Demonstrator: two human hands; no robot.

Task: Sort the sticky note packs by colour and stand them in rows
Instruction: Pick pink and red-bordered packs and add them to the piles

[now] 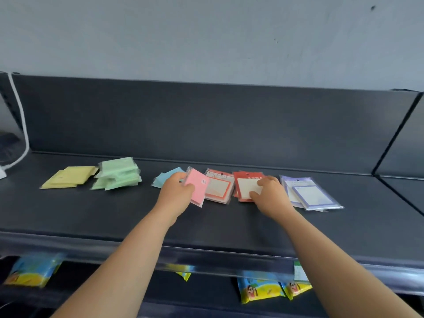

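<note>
Sorting mostly done: colour piles lie flat mid-shelf point(68, 214), none standing yet. My left hand point(175, 195) pinches a pink pack point(197, 188); right hand point(269, 195) grips a red pack point(246, 187).

Soft, even daylight fills the view, moderately bright, with a cool grey-blue cast. Shadows are faint: only thin, diffuse ones sit under the left hand point(177, 193) and the right hand point(270, 197), just below the fingers. The dark shelf point(206, 226) gives a dull sheen along its front lip, nearer than the fingertips. Wide-angle bending curves that lip and the far edges. Print beyond the fingers is soft; corners blur.
</note>
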